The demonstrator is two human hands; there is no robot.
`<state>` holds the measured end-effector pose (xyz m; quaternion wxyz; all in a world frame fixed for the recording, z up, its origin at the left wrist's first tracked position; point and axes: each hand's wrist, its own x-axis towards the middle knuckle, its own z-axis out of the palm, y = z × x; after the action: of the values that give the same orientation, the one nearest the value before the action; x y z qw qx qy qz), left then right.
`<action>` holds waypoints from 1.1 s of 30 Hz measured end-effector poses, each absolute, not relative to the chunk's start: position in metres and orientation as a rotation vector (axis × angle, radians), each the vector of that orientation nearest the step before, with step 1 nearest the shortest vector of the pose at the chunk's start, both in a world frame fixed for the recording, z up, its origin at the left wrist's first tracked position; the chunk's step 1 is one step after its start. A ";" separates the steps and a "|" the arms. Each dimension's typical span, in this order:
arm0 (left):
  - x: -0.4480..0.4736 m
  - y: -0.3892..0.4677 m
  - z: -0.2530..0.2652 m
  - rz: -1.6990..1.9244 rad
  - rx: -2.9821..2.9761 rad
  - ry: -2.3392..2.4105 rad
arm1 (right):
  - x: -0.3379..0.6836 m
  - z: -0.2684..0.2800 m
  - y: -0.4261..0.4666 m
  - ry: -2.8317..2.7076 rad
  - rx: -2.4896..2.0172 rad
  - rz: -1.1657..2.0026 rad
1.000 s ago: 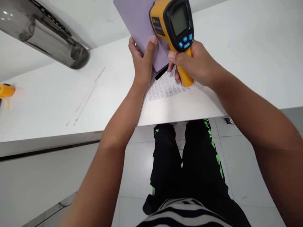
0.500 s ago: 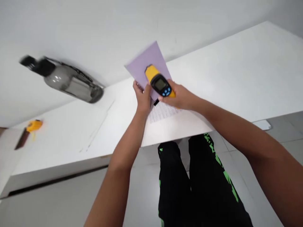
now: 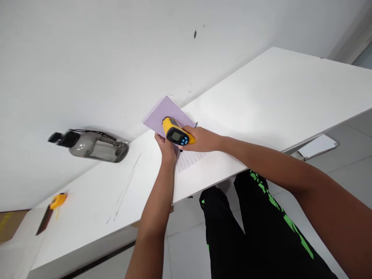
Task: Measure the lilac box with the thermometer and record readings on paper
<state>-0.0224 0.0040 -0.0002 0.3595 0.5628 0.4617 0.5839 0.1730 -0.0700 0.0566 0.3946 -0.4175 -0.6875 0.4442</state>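
In the head view, my right hand (image 3: 199,138) is closed around the handle of a yellow-and-black infrared thermometer (image 3: 171,126) with a small grey screen and blue buttons. Its nose points away from me, over the face of a thick lilac block or box (image 3: 161,110). My left hand (image 3: 166,149) grips the near left edge of the lilac block, which leans tilted near the wall. A sheet of handwritten paper (image 3: 188,161) lies flat under my wrists, partly covered. Beside the thermometer's handle shows a small black object I cannot make out.
A grey transparent bottle (image 3: 99,147) with a black cap stands on the white table (image 3: 247,97) against the wall. Farther left lies a yellow tool with a dark brown strip (image 3: 52,209). White sheets (image 3: 318,147) rest below the table's front edge on the right.
My head view has turned and tipped up, so the bottle, table and hands sit lower in the picture. Both hands keep their holds on the lilac block and the thermometer.
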 end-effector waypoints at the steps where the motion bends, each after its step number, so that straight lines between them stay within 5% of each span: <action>1: -0.022 0.003 0.000 1.512 1.416 1.166 | 0.174 0.056 -0.069 -1.728 -1.038 1.136; 11: -0.015 -0.003 0.004 1.581 1.301 1.029 | 0.176 0.044 -0.058 -1.455 -0.869 1.560; 24: -0.017 -0.001 0.004 1.621 1.288 1.149 | 0.184 0.058 -0.053 -1.214 -0.642 1.714; 33: -0.027 -0.015 0.021 1.741 1.319 1.340 | 0.236 0.045 -0.024 -1.177 -1.501 0.743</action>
<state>-0.0272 -0.0147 0.0209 0.2854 0.4935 0.5013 0.6510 0.2356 -0.0236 0.0445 0.5204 -0.6262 -0.4910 0.3099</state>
